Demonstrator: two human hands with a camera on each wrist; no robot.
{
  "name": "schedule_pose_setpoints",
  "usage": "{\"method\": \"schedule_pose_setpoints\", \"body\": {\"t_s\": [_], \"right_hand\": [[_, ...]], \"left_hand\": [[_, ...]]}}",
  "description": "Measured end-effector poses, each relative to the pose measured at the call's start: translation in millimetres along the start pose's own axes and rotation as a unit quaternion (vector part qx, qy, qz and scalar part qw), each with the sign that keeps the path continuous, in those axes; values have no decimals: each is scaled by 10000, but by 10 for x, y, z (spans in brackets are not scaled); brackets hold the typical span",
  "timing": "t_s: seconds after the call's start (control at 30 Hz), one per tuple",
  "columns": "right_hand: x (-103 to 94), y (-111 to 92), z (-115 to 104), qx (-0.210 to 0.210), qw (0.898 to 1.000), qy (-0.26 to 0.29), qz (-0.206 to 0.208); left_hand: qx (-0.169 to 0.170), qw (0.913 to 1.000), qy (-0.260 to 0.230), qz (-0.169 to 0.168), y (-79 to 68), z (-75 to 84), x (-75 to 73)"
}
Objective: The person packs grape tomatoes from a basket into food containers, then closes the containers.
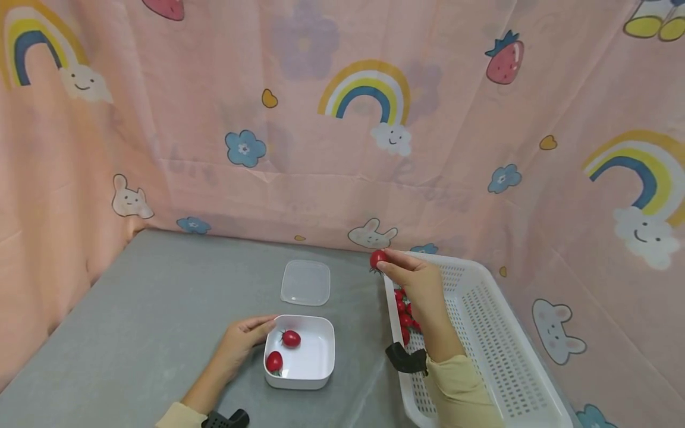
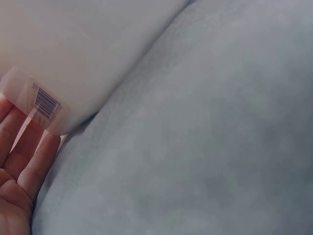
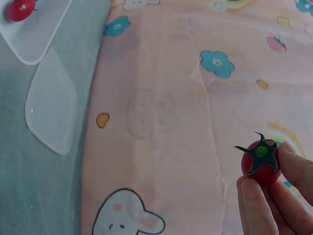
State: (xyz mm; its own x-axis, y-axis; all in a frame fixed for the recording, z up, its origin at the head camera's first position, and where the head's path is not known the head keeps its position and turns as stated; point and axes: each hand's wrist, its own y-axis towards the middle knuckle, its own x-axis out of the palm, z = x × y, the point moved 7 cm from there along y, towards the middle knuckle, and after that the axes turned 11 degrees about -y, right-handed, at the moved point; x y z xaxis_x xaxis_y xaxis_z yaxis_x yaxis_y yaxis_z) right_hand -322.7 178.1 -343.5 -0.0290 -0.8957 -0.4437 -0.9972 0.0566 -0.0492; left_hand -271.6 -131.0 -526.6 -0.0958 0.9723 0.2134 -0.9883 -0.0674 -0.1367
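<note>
In the head view my right hand [image 1: 417, 282] pinches a cherry tomato [image 1: 377, 259] between thumb and fingertips, raised over the far left corner of a white perforated basket [image 1: 514, 339]. Its green calyx shows in the right wrist view, facing the camera. My left hand [image 1: 243, 339] rests against the back left corner of a small white square box [image 1: 316, 356], thumb at the rim. Nearly straight fingers [image 2: 36, 164] touch its outer wall beside a barcode sticker [image 2: 47, 104] in the left wrist view. Inside the box lie two cherry tomatoes, one central [image 1: 291, 339], one left [image 1: 275, 361].
A translucent square lid [image 1: 305, 283] lies flat behind the box on the grey table [image 1: 176, 315]. Several cherry tomatoes [image 1: 405, 320] lie along the basket's left side, partly behind my right forearm. A pink printed curtain [image 1: 299, 196] hangs at the table's back edge.
</note>
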Motion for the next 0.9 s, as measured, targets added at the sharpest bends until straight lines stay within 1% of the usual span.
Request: {"method": "schedule_pose_setpoints", "body": {"t_s": [0.17,0.3,0.57,0.73,0.9], "right_hand": [[88,-70,3,60,10000,-18,3],[145,-116,-20,57,10000,66,15],[243,-261,-110,-136,9996,246,70],[319,-361,-177,-147,9994,307,51],[406,-435,-243,-294,9981,544,25]], "left_hand": [[-38,10000,32,-13,-9,-10,-7],[-47,10000,-11,27,-13,-17,-7],[-1,10000,-6,49,-14,-22,-12],[13,10000,22,50,-15,-14,-12],[23,10000,-3,0,-8,14,-3]]}}
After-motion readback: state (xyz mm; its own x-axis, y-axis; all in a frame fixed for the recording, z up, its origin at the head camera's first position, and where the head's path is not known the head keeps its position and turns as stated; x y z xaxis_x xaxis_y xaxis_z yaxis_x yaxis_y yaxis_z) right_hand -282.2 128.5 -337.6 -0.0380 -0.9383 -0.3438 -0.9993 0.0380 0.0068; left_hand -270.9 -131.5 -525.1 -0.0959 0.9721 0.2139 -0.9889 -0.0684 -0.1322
